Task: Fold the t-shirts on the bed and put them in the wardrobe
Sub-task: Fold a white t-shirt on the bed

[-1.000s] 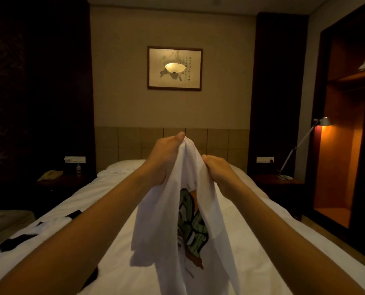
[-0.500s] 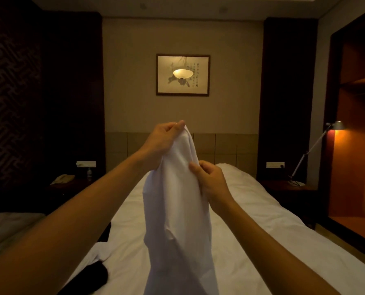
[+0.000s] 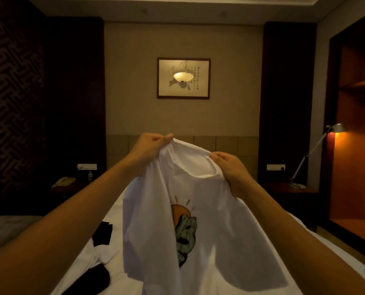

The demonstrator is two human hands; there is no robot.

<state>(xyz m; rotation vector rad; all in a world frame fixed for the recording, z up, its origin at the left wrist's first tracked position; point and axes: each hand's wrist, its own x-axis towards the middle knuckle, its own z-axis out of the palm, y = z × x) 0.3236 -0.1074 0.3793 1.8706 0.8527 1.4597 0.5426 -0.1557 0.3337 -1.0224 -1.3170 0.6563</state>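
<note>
**Holding a white t-shirt up over the bed**

Hanging in the air between both hands, the white t-shirt (image 3: 198,220) is spread above the bed (image 3: 113,211), its neckline uppermost and a green and orange print showing on the front. The left hand (image 3: 149,152) pinches the fabric at the top left of the collar, its grip closed with thumb and fingers pressed onto the cloth. The right hand (image 3: 232,169) holds the other side of the neck opening a little lower, fingers curled tight round the fabric. The lower part of the shirt drops out of view at the bottom edge.

On the bed to the left lie dark garments (image 3: 101,234) among white cloth. The open wardrobe (image 3: 356,167) stands at the right, lit orange inside, with a desk lamp (image 3: 334,128) just beside it. A framed picture (image 3: 183,78) hangs on the far wall.
</note>
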